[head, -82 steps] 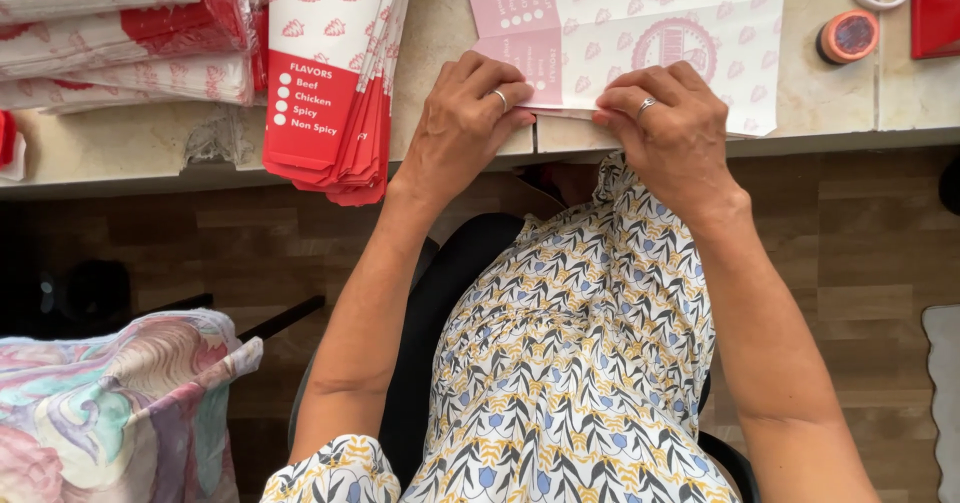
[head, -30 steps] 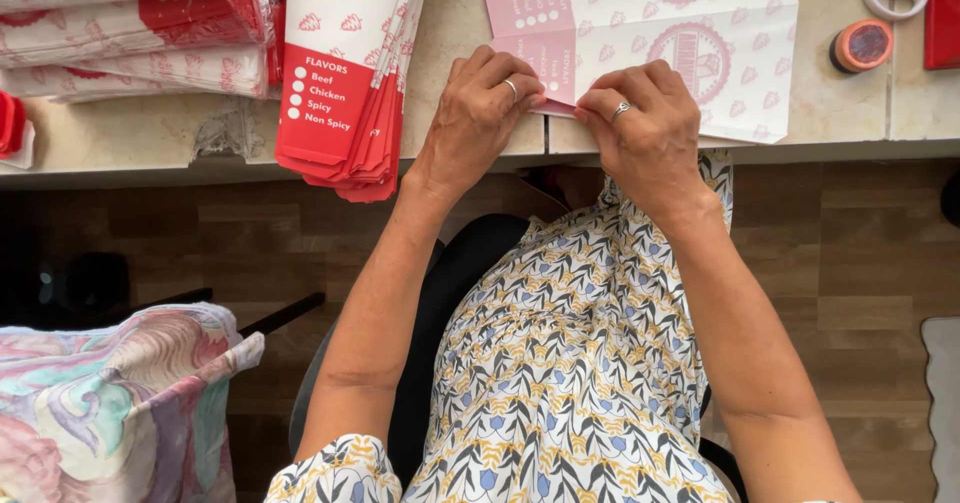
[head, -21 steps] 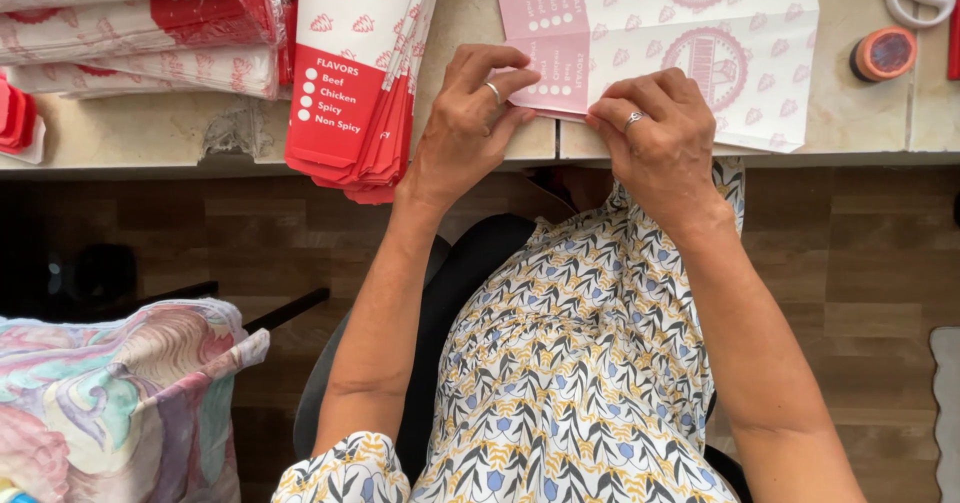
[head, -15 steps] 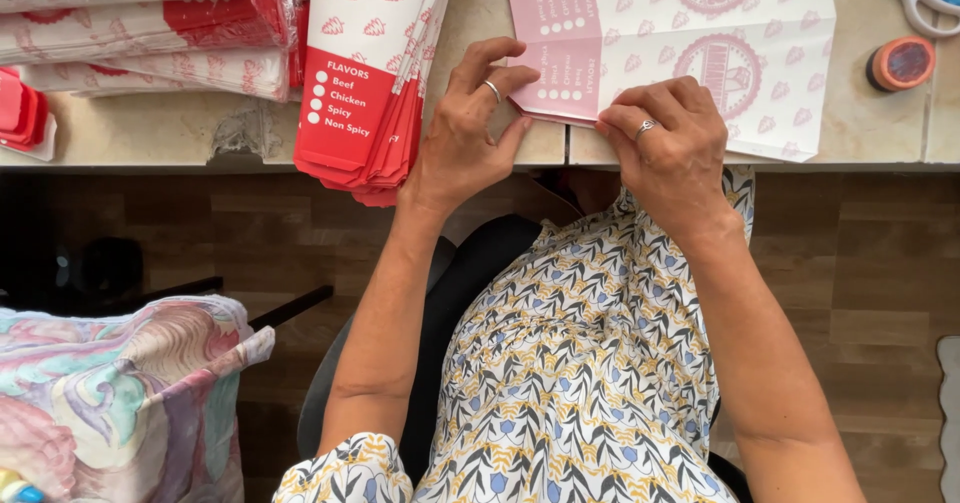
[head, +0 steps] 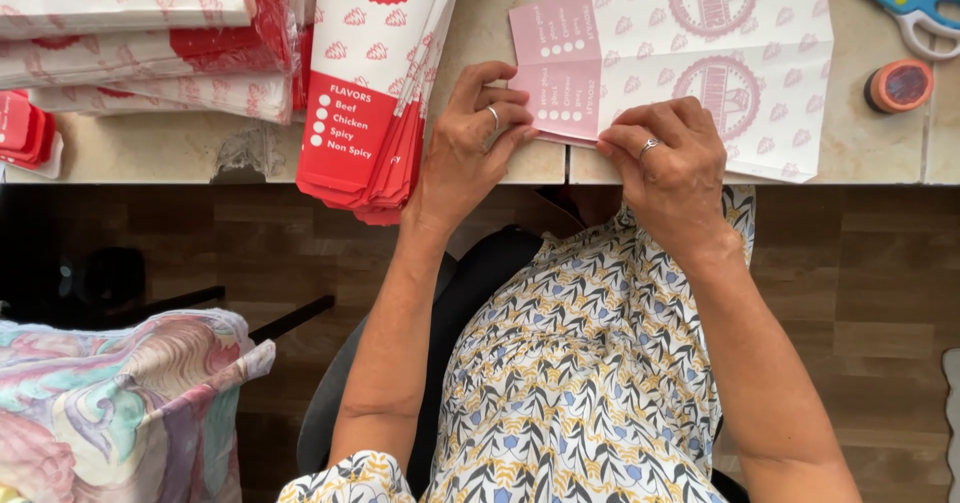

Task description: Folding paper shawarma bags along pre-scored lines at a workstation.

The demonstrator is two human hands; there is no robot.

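Note:
A white paper wrapper (head: 760, 73) with red printed emblems and a pink panel lies flat on the tiled table (head: 500, 23). My left hand (head: 470, 138) pinches the wrapper's near left corner, a ring on one finger. My right hand (head: 670, 168) presses down on the near edge of the same wrapper, fingertips on the fold by the pink panel. Both hands rest at the table's front edge.
A stack of red-and-white printed wrappers (head: 375, 83) hangs over the table edge to the left. More stacks (head: 130, 33) lie at the far left. Blue-handled scissors (head: 905, 13) and an orange tape roll (head: 898, 85) sit right. A marbled cloth bag (head: 120, 403) is lower left.
The hands have stayed on the wrapper's near edge, working the fold. My fingers shifted slightly along it, and the view drifted a little.

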